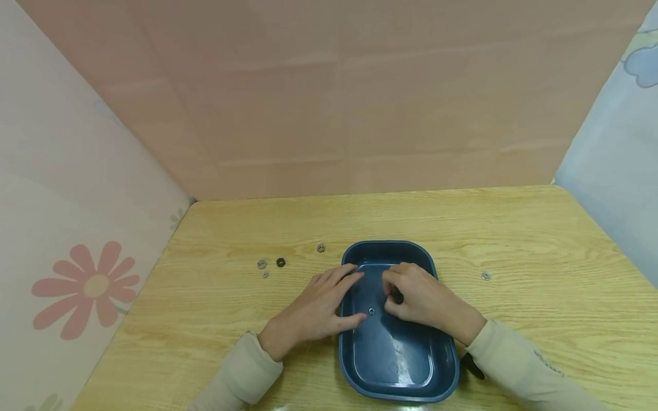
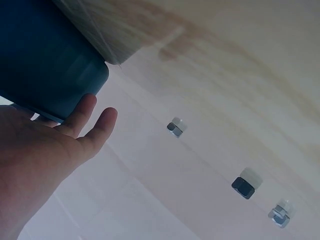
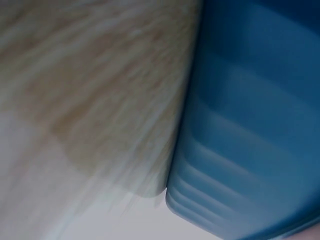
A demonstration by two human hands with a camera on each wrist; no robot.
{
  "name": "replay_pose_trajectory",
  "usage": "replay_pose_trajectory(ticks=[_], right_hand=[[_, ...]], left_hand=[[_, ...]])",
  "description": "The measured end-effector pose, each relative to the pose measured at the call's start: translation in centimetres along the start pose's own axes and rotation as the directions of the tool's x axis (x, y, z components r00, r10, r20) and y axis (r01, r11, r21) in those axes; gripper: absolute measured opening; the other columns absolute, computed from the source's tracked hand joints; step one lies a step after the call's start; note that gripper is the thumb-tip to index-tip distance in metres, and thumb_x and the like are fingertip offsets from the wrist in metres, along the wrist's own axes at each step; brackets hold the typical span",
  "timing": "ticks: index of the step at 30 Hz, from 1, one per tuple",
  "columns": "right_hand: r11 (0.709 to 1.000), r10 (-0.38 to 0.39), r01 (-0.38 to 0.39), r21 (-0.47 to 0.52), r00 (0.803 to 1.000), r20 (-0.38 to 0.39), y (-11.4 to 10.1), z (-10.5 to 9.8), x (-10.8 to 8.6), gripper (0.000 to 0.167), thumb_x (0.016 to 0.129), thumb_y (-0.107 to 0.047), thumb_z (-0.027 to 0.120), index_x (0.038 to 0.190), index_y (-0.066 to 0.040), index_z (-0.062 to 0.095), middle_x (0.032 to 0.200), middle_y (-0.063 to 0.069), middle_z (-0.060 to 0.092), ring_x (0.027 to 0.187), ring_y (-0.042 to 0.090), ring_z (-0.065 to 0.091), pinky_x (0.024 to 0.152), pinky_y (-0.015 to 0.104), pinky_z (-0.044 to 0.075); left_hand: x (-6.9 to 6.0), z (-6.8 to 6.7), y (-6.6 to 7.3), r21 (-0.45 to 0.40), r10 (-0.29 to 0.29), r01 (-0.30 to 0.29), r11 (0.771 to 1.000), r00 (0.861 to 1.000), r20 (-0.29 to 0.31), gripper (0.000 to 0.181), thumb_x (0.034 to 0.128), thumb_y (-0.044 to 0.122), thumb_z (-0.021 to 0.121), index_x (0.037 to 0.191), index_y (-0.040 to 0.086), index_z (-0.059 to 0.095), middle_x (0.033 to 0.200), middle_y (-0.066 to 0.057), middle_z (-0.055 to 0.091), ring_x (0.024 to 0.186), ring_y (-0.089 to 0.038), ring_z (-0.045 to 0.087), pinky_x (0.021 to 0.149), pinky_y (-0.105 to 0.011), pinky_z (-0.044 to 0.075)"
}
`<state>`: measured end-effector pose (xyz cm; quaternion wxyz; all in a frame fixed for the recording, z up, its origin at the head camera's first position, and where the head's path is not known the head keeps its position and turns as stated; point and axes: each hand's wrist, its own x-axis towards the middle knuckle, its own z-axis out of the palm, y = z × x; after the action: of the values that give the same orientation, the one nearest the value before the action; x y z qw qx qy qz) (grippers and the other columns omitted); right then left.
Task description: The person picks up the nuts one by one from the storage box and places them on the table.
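Observation:
In the head view, a dark blue tray (image 1: 360, 383) stands on the table with a small metal nut (image 1: 372, 311) on its floor. My left hand (image 1: 321, 305) reaches over the tray's left rim, fingers spread and its thumb tip close beside that nut. Inside the tray, my right hand (image 1: 418, 294) has its fingers bent downward; whether anything lies between the fingertips is hidden. The left wrist view shows the left hand (image 2: 60, 145) against the tray's outer wall (image 2: 60, 65). Only the tray's side (image 3: 240, 130) fills much of the right wrist view.
Left of the tray lie a dark nut (image 1: 280, 262), a silver nut (image 1: 262, 264), a smaller nut (image 1: 265, 274) and another nut (image 1: 321, 248). One more small metal nut (image 1: 486, 275) is to the right. Panels surround the wooden table (image 1: 205, 297) at the back and sides.

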<state>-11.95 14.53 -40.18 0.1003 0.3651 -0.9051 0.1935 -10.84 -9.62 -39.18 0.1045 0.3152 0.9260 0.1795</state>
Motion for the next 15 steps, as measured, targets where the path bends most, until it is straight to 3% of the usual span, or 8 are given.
replay_pose_trajectory(ticks=[10, 15], right_hand=[[0.999, 0.026, -0.020, 0.037, 0.988, -0.154, 0.3, -0.7, -1.0, 0.024, 0.069, -0.009, 0.076, 0.075, -0.021, 0.056, 0.075, -0.008, 0.059, 0.071, 0.008, 0.051, 0.061, 0.020, 0.046], [1.000, -0.007, 0.011, 0.018, 0.970, -0.242, 1.0, -1.3, -1.9, 0.018, 0.069, -0.006, 0.074, 0.085, -0.014, 0.067, 0.082, -0.006, 0.061, 0.075, 0.010, 0.057, 0.064, 0.023, 0.052]], left_hand=[[0.0, 0.1, -0.1, -0.006, 0.001, -0.001, 1.000, 1.000, -0.007, 0.075, 0.0921, 0.060, 0.055, 0.154, 0.022, 0.036, 0.162, -0.003, 0.028, 0.147, -0.028, 0.033, 0.114, -0.054, 0.033], [0.0, 0.2, -0.2, 0.002, 0.006, -0.006, 1.000, 1.000, -0.023, 0.075, 0.0914, 0.060, 0.056, 0.153, 0.022, 0.037, 0.162, -0.003, 0.029, 0.145, -0.029, 0.035, 0.113, -0.055, 0.034]])
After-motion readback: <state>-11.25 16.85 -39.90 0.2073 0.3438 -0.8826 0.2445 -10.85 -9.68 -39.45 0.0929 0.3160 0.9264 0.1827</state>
